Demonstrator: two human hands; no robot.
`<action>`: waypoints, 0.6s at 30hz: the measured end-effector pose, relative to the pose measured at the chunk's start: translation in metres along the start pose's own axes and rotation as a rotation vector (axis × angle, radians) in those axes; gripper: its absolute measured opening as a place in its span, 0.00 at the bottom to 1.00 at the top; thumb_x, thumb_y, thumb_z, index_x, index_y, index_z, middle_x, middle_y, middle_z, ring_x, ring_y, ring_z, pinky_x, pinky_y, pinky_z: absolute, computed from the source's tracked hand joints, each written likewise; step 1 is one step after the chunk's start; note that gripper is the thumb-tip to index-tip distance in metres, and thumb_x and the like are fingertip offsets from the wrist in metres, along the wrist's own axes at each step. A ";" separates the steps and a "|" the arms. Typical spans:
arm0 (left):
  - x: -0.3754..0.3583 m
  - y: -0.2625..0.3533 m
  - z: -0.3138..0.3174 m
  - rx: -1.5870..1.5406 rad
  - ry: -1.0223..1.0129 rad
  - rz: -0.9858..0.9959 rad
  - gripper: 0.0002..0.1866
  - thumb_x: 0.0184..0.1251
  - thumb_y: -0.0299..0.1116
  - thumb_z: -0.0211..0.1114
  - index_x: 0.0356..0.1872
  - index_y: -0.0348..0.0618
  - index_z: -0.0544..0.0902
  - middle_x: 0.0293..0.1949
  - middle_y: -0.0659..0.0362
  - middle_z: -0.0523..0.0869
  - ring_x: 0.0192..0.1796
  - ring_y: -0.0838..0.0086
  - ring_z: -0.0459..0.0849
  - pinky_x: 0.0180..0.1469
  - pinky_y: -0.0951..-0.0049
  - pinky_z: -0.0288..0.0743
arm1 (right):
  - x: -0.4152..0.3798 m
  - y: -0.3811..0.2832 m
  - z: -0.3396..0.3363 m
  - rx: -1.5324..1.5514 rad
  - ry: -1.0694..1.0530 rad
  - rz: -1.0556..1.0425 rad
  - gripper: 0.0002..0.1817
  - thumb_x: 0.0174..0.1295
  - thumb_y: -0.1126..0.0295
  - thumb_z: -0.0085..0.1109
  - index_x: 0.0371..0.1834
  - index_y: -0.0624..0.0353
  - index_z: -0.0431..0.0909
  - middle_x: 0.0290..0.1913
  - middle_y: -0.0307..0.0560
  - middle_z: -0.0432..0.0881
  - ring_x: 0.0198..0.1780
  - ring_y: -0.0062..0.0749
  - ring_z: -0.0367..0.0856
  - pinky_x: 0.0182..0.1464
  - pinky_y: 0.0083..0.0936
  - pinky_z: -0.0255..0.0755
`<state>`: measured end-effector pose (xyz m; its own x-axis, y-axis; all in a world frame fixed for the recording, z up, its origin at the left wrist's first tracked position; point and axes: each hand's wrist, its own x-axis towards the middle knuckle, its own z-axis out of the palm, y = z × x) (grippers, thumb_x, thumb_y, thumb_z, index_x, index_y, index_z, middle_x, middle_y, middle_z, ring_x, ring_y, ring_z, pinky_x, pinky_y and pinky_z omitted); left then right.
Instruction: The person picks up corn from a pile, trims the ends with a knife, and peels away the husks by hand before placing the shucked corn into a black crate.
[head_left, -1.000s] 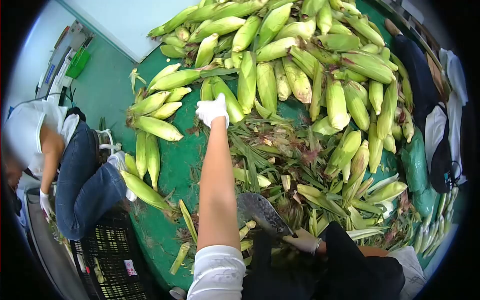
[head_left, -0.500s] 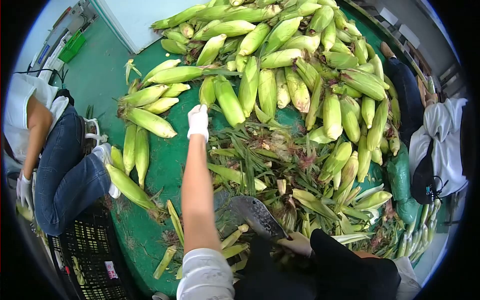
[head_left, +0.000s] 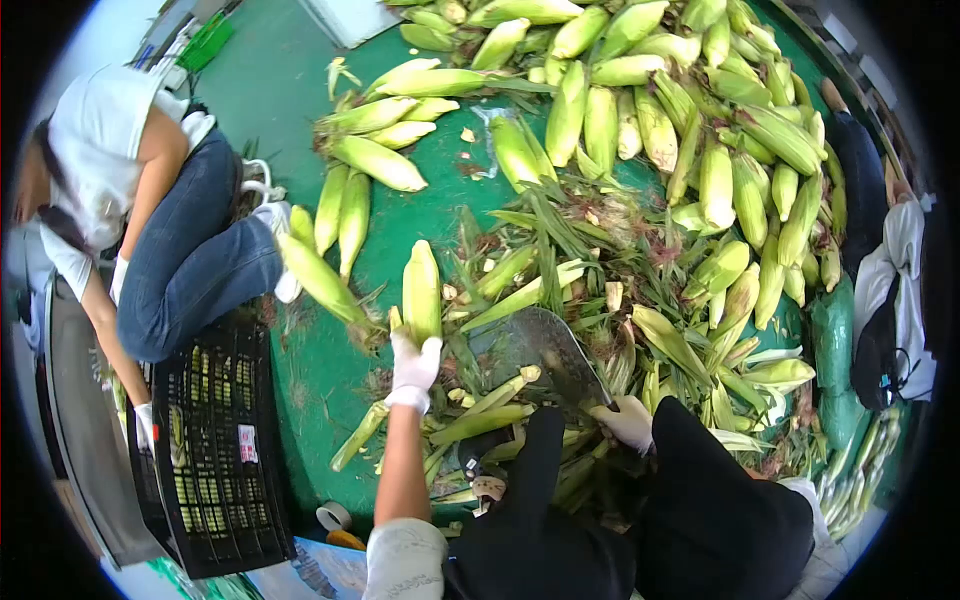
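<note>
My left hand (head_left: 413, 368), in a white glove, is closed around the lower end of an ear of corn (head_left: 422, 290) in green husk, its tip pointing away from me. My right hand (head_left: 628, 424), gloved too, grips the handle of a broad cleaver (head_left: 556, 350). The dark blade points forward and left, above the husk scraps, a short way right of the held ear. Cut husk leaves and silk (head_left: 560, 235) lie heaped beyond the blade. Trimmed stalk pieces (head_left: 483, 423) are scattered near my knees.
A big pile of unhusked corn (head_left: 640, 70) spreads across the back and right of the green floor (head_left: 300, 400). Several more ears (head_left: 375, 160) lie at left. A co-worker (head_left: 190, 200) crouches there, one hand at a black crate (head_left: 215, 440). Another person's leg (head_left: 858, 190) shows at right.
My left hand has picked an ear from the pile and drawn it back toward me. The cleaver stays in my right hand. The view has shifted, and the co-worker now reaches to the crate.
</note>
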<state>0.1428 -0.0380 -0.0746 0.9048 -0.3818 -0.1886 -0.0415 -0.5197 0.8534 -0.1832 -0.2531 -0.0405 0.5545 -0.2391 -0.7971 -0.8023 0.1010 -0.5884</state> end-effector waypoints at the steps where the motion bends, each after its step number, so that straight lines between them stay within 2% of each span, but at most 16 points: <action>1: 0.007 0.000 0.011 0.087 0.140 0.097 0.39 0.53 0.35 0.70 0.63 0.29 0.61 0.56 0.44 0.75 0.58 0.60 0.74 0.61 0.66 0.67 | -0.002 -0.008 -0.003 -0.055 -0.004 0.044 0.25 0.59 0.49 0.57 0.29 0.67 0.80 0.20 0.48 0.78 0.23 0.34 0.79 0.33 0.34 0.72; 2: 0.013 -0.001 0.021 -0.137 0.152 0.024 0.42 0.50 0.35 0.71 0.64 0.29 0.60 0.53 0.45 0.79 0.53 0.62 0.78 0.57 0.67 0.71 | -0.007 -0.015 -0.003 -0.107 -0.010 0.094 0.25 0.59 0.49 0.57 0.32 0.67 0.79 0.21 0.49 0.79 0.24 0.34 0.79 0.34 0.35 0.73; 3: 0.011 -0.001 0.022 -0.106 0.100 -0.103 0.39 0.47 0.32 0.72 0.62 0.29 0.65 0.48 0.47 0.83 0.47 0.63 0.81 0.53 0.69 0.74 | -0.010 -0.024 -0.003 -0.148 0.014 0.074 0.24 0.60 0.49 0.57 0.35 0.66 0.79 0.23 0.52 0.81 0.25 0.40 0.81 0.33 0.36 0.74; 5: 0.008 0.000 0.020 0.437 0.109 -0.295 0.32 0.46 0.29 0.73 0.55 0.31 0.73 0.43 0.50 0.85 0.41 0.64 0.83 0.46 0.69 0.76 | -0.005 -0.030 -0.001 -0.386 0.178 -0.160 0.23 0.60 0.50 0.56 0.33 0.65 0.79 0.25 0.57 0.82 0.27 0.47 0.83 0.33 0.39 0.76; 7: 0.007 -0.020 0.003 -0.190 0.037 -0.264 0.24 0.47 0.26 0.72 0.48 0.33 0.78 0.41 0.53 0.86 0.37 0.68 0.83 0.41 0.71 0.77 | 0.010 -0.044 -0.010 -0.637 0.345 -0.445 0.23 0.59 0.50 0.56 0.32 0.64 0.79 0.27 0.62 0.82 0.29 0.53 0.83 0.36 0.42 0.78; 8: -0.007 0.004 -0.007 -0.274 0.033 -0.320 0.20 0.49 0.24 0.71 0.46 0.34 0.79 0.39 0.56 0.87 0.34 0.72 0.83 0.37 0.73 0.76 | 0.007 -0.077 -0.020 -0.663 0.299 -0.401 0.23 0.60 0.51 0.57 0.32 0.64 0.79 0.27 0.62 0.82 0.29 0.53 0.83 0.37 0.43 0.78; 9: -0.026 0.043 -0.024 -0.307 -0.006 -0.511 0.21 0.49 0.21 0.71 0.47 0.35 0.80 0.39 0.57 0.87 0.35 0.73 0.83 0.38 0.72 0.76 | 0.007 -0.112 -0.032 -0.685 0.256 -0.363 0.22 0.60 0.51 0.57 0.32 0.64 0.79 0.27 0.62 0.82 0.30 0.53 0.83 0.38 0.44 0.78; 11: -0.063 0.046 -0.038 -0.284 -0.054 -0.340 0.22 0.49 0.24 0.74 0.48 0.35 0.79 0.42 0.56 0.87 0.39 0.73 0.83 0.43 0.72 0.76 | 0.032 -0.135 -0.040 -0.646 0.346 -0.420 0.23 0.61 0.50 0.56 0.31 0.64 0.79 0.26 0.62 0.81 0.30 0.55 0.83 0.37 0.44 0.78; 12: -0.084 0.049 -0.042 -0.283 -0.103 -0.222 0.22 0.52 0.30 0.76 0.48 0.35 0.80 0.46 0.56 0.86 0.44 0.73 0.82 0.50 0.73 0.75 | 0.043 -0.143 -0.039 -0.577 0.485 -0.485 0.23 0.62 0.51 0.56 0.31 0.65 0.79 0.25 0.62 0.81 0.29 0.55 0.82 0.36 0.44 0.77; 13: -0.098 0.041 -0.046 -0.220 -0.160 -0.137 0.27 0.50 0.35 0.77 0.52 0.38 0.78 0.46 0.55 0.85 0.45 0.68 0.82 0.54 0.71 0.74 | 0.045 -0.152 -0.037 -0.509 0.625 -0.545 0.23 0.63 0.51 0.56 0.31 0.65 0.79 0.23 0.61 0.80 0.28 0.55 0.82 0.34 0.43 0.76; 15: -0.108 0.025 -0.050 0.224 -0.187 0.240 0.35 0.48 0.39 0.80 0.57 0.39 0.76 0.47 0.57 0.84 0.51 0.69 0.80 0.58 0.69 0.70 | 0.030 -0.163 -0.037 -0.249 0.616 -0.641 0.23 0.64 0.51 0.56 0.31 0.65 0.78 0.22 0.61 0.79 0.25 0.55 0.80 0.31 0.42 0.73; 16: -0.105 0.026 -0.042 0.457 -0.117 0.550 0.35 0.47 0.40 0.76 0.59 0.47 0.73 0.35 0.50 0.85 0.41 0.55 0.84 0.51 0.62 0.76 | 0.019 -0.168 -0.037 -0.206 0.618 -0.697 0.21 0.64 0.54 0.58 0.30 0.65 0.77 0.20 0.58 0.77 0.20 0.50 0.75 0.28 0.38 0.70; 17: -0.104 0.026 -0.034 0.448 -0.126 0.548 0.35 0.47 0.40 0.76 0.59 0.47 0.73 0.35 0.50 0.85 0.41 0.55 0.84 0.51 0.62 0.76 | 0.005 -0.173 -0.039 -0.212 0.623 -0.687 0.21 0.64 0.54 0.58 0.30 0.65 0.77 0.20 0.58 0.77 0.20 0.50 0.75 0.28 0.38 0.70; 18: -0.103 0.036 -0.026 0.628 -0.202 0.312 0.32 0.50 0.39 0.73 0.58 0.46 0.71 0.33 0.49 0.85 0.38 0.53 0.84 0.46 0.58 0.77 | -0.017 -0.183 -0.038 -0.191 0.596 -0.736 0.20 0.64 0.55 0.60 0.30 0.65 0.76 0.19 0.56 0.76 0.18 0.46 0.72 0.27 0.35 0.70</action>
<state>0.0588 0.0023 -0.0116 0.7178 -0.6860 -0.1194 -0.5752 -0.6808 0.4535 -0.0542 -0.3047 0.0862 0.7717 -0.6359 -0.0071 -0.3507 -0.4162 -0.8389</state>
